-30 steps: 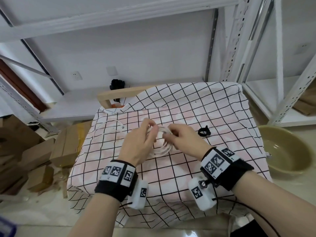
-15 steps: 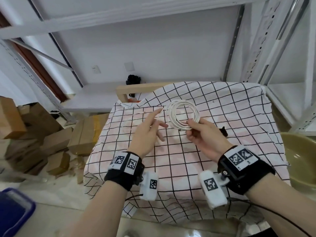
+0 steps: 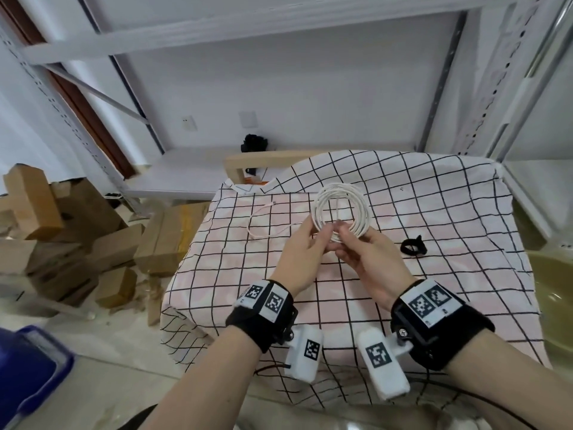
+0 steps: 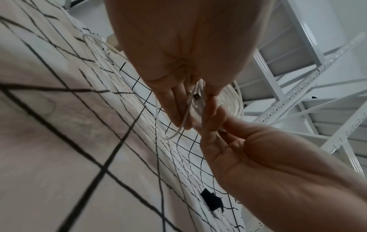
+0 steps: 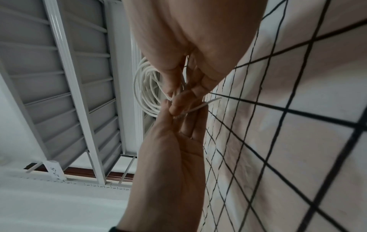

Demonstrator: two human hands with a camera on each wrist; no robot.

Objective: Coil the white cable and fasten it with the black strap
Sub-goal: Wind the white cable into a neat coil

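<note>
The white cable (image 3: 341,212) is wound into a round coil that stands upright above the checked tablecloth (image 3: 449,197). My right hand (image 3: 342,235) pinches the bottom of the coil. My left hand (image 3: 316,235) meets it there and pinches the cable beside the right fingers. A loose tail (image 3: 263,226) trails left across the cloth. The left wrist view shows the coil (image 4: 237,103) and a connector (image 4: 196,97) by my left fingers (image 4: 178,108). In the right wrist view the coil (image 5: 144,89) hangs behind my right fingers (image 5: 170,84). The black strap (image 3: 414,247) lies on the cloth, right of both hands.
Cardboard boxes (image 3: 77,231) are piled on the floor to the left. A tan basin (image 3: 555,290) sits at the right edge. White metal shelving (image 3: 483,88) rises behind the table, and a wooden frame (image 3: 263,159) stands at its far edge. A blue bin (image 3: 28,364) is at the lower left.
The right hand lifted the coil off the cloth and stood it upright. The left hand let go, hung open for a moment, then came back to pinch the cable at the coil's bottom.
</note>
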